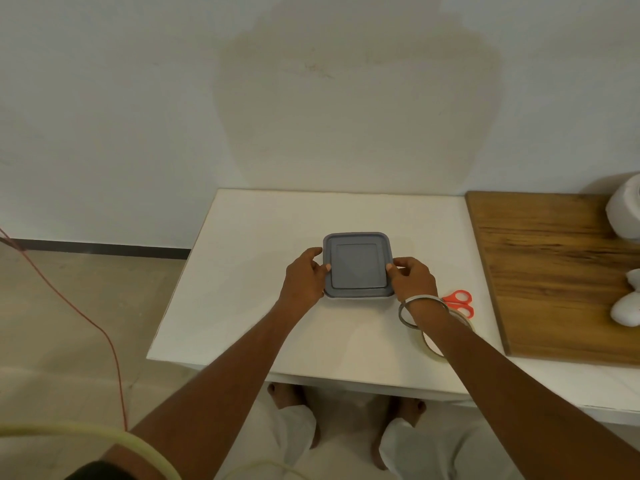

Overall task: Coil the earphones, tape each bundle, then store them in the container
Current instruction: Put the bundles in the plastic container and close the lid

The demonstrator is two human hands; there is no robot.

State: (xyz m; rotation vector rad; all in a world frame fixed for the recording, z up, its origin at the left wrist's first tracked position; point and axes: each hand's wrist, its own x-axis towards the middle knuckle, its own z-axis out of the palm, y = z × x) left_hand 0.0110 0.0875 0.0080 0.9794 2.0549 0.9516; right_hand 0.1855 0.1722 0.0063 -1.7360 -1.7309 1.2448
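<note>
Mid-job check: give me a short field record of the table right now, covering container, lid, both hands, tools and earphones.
container: grey, square, on the white table
lid: grey lid on top
left hand: left hand holds the left edge, thumb on the lid
right hand: right hand holds the right edge
scissors: orange-handled scissors right of the container
tape: tape roll partly under the right forearm
earphones: none visible

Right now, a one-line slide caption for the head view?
Both hands, left and right, grip the lidded grey container on the white table.
</note>
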